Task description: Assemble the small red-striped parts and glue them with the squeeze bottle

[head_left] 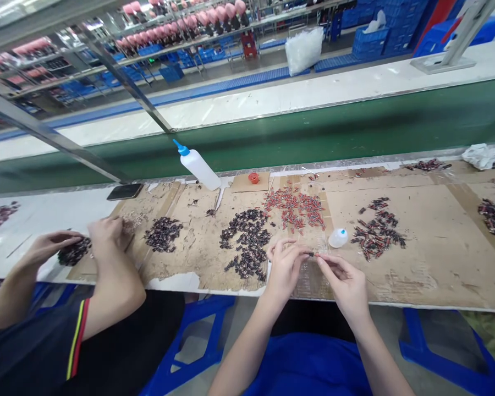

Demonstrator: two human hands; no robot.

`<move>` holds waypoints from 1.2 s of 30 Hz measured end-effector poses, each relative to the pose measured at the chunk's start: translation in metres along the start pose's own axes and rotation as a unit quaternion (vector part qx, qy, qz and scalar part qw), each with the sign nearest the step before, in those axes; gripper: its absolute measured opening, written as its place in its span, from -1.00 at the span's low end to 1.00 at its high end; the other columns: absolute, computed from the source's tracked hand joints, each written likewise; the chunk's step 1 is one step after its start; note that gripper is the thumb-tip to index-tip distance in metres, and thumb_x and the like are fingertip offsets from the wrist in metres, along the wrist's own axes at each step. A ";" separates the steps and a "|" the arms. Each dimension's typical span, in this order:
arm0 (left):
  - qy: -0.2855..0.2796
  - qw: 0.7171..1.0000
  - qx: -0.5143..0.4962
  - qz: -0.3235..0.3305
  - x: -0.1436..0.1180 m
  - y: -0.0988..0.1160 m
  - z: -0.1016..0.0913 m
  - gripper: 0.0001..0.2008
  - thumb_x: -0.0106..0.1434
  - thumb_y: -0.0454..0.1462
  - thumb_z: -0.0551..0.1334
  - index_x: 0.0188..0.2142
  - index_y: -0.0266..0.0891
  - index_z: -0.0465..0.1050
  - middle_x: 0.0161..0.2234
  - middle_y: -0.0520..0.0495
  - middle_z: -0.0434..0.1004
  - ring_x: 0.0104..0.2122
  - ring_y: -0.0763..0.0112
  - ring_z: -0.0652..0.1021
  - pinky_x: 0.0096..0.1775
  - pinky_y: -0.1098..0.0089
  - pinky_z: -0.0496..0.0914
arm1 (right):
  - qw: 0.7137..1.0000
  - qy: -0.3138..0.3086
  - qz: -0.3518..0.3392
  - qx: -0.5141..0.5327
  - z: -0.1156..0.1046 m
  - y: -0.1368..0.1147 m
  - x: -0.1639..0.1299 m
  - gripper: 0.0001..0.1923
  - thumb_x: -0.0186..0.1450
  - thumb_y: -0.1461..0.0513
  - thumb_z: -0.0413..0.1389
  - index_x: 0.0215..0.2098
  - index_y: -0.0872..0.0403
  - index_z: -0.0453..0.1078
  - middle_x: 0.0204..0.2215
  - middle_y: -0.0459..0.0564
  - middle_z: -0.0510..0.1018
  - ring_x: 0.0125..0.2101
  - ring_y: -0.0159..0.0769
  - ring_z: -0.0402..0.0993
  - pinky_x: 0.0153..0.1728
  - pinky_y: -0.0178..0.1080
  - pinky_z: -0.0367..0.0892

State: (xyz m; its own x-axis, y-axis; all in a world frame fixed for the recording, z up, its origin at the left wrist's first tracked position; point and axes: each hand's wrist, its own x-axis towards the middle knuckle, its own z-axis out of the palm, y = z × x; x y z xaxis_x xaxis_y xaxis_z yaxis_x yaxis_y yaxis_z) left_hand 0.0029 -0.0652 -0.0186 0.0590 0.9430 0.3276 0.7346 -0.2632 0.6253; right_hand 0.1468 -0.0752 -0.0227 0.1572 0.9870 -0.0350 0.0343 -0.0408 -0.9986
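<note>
In front of me, my left hand pinches a small black part. Facing it, my right hand pinches a small red piece at the black part's end; whether the two are joined is too small to tell. Left of my hands spreads a pile of loose black parts. Beyond them lies a pile of small red pieces with dark ends. To the right is a heap of red-and-black pieces. A small clear bottle with a blue tip rests just beyond my right hand.
A co-worker's hands work at the left over dark parts. Cardboard covers the bench. Toward the back are a tall white squeeze bottle, a red cap-like dish and a phone. A green ledge runs behind.
</note>
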 end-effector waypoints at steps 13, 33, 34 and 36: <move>-0.013 0.999 -0.030 -0.006 -0.004 0.011 -0.013 -0.80 0.27 -0.40 0.21 -0.29 -0.06 0.57 -0.32 0.04 0.65 -0.03 0.26 0.45 0.01 0.17 0.16 | 0.998 -0.020 -0.046 -0.027 0.000 -0.005 -0.001 -0.73 0.14 0.03 0.23 -0.40 0.07 0.57 -0.42 0.04 0.63 -0.43 -0.22 0.57 -0.33 -0.18 0.52; -0.048 0.978 -0.188 -0.075 -0.002 0.019 -0.015 -0.85 0.24 -0.36 0.25 -0.34 -0.12 0.61 -0.36 -0.05 0.62 -0.25 0.31 0.52 -0.13 0.27 0.39 | 0.998 0.018 -0.058 0.016 0.002 -0.007 -0.007 -0.80 0.09 0.13 0.30 -0.36 0.07 0.56 -0.45 0.01 0.65 -0.46 -0.24 0.58 -0.33 -0.17 0.56; -0.049 0.976 -0.195 -0.078 -0.002 0.019 -0.015 -0.85 0.24 -0.36 0.25 -0.32 -0.13 0.61 -0.35 -0.06 0.62 -0.24 0.31 0.52 -0.12 0.27 0.39 | 0.998 0.019 -0.056 0.018 0.001 -0.007 -0.006 -0.79 0.08 0.12 0.30 -0.36 0.08 0.56 -0.45 0.01 0.65 -0.45 -0.24 0.58 -0.33 -0.16 0.56; -0.049 0.975 -0.202 -0.085 -0.002 0.020 -0.015 -0.86 0.24 -0.35 0.26 -0.30 -0.13 0.61 -0.33 -0.08 0.63 -0.23 0.31 0.53 -0.12 0.27 0.40 | 0.998 0.014 -0.053 0.019 0.000 -0.008 -0.004 -0.77 0.07 0.10 0.31 -0.37 0.08 0.57 -0.44 0.02 0.65 -0.45 -0.23 0.58 -0.32 -0.15 0.56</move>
State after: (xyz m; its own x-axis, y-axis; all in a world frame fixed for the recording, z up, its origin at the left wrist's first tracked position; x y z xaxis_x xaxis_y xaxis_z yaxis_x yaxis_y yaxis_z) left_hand 0.0072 -0.0756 0.0038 0.0393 0.9896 0.1383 0.4150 -0.1421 0.8986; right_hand 0.1460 -0.0794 -0.0151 0.1825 0.9805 0.0726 0.0144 0.0711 -0.9974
